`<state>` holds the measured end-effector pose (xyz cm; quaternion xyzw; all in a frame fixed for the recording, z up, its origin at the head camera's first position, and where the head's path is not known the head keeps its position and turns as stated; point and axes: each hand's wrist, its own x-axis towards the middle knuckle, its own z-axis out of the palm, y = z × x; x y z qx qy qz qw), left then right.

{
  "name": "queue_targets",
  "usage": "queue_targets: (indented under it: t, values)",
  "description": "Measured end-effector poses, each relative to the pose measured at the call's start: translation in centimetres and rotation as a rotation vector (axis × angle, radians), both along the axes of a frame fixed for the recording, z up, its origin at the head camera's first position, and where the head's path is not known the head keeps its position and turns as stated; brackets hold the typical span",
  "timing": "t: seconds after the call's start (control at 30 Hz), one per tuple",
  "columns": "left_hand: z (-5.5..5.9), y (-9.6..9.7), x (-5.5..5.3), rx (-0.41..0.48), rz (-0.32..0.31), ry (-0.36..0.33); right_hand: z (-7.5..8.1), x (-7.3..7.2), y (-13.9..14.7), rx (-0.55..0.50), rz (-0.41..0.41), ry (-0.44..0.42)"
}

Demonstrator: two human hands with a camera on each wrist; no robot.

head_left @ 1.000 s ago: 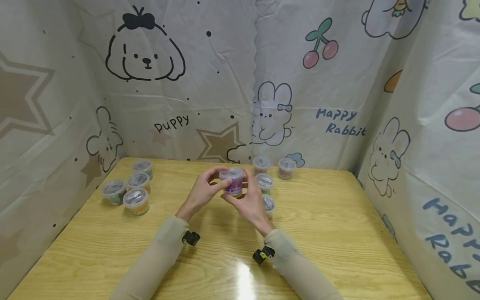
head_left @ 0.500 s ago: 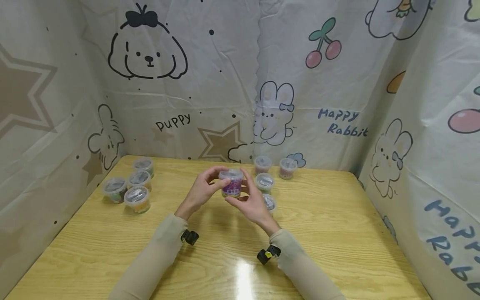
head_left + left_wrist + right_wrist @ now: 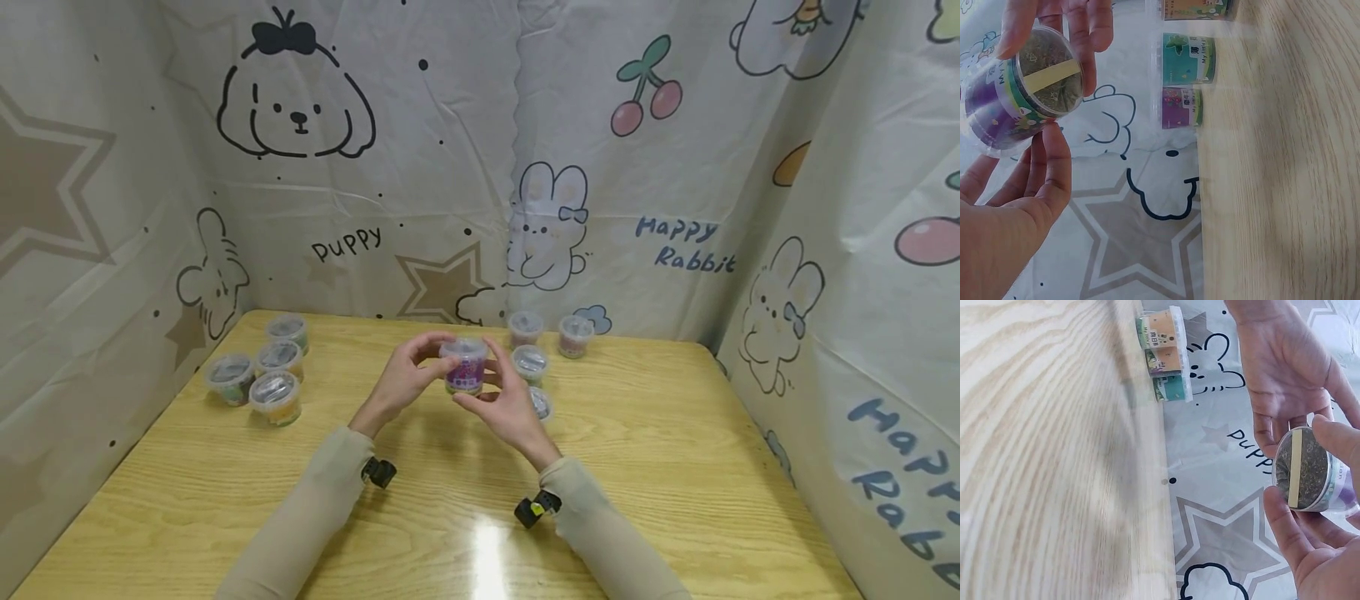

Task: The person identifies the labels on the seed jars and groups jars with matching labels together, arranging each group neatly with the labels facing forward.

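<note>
Both hands hold up a small clear plastic cup [image 3: 467, 372] with a purple label and a translucent lid, above the middle of the table. My left hand [image 3: 399, 381] grips it from the left, thumb across the label. On the other side my right hand [image 3: 512, 410] grips the cup, its thumb low near the base. Dark brown grains show through the cup's underside [image 3: 1305, 467] in the right wrist view, with a pale strip across it. The left wrist view also shows the cup's purple wrapper [image 3: 994, 115], tilted between the fingers of both hands.
Several lidded cups cluster at the table's left, including an orange-labelled cup [image 3: 276, 400]. Several more stand just beyond and beside my right hand, among them a pinkish cup [image 3: 576, 337] near the back edge. A printed cloth [image 3: 450, 167] hangs around the wooden table [image 3: 637, 467].
Both hands keep their grip on the cup. My right hand and wrist have shifted slightly right, and the cup has turned a little. The other cups stay put.
</note>
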<state>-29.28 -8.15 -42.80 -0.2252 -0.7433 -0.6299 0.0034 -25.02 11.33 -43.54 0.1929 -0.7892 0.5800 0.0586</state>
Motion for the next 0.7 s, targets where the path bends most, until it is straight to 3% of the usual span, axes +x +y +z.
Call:
queue_targets:
  t: [0.13,0.27,0.4,0.53,0.7]
  values:
    - [0.0,-0.3,-0.1,-0.042,0.016,0.009,-1.1,-1.1,0.6,-0.023,0.036,-0.049]
    - [0.2,-0.5,-0.1,-0.044,-0.019,-0.009,-0.7,-1.7,1.4,-0.121,0.111,-0.143]
    - [0.4,-0.4,-0.2,-0.020,-0.057,-0.080,0.0,-2.2,2.0,-0.201,0.171,-0.243]
    - [0.5,-0.1,-0.2,-0.011,-0.045,-0.131,0.5,-2.4,2.2,-0.227,0.193,-0.317]
    - [0.7,0.3,0.0,-0.026,-0.030,-0.145,0.5,-2.5,2.3,-0.209,0.192,-0.342]
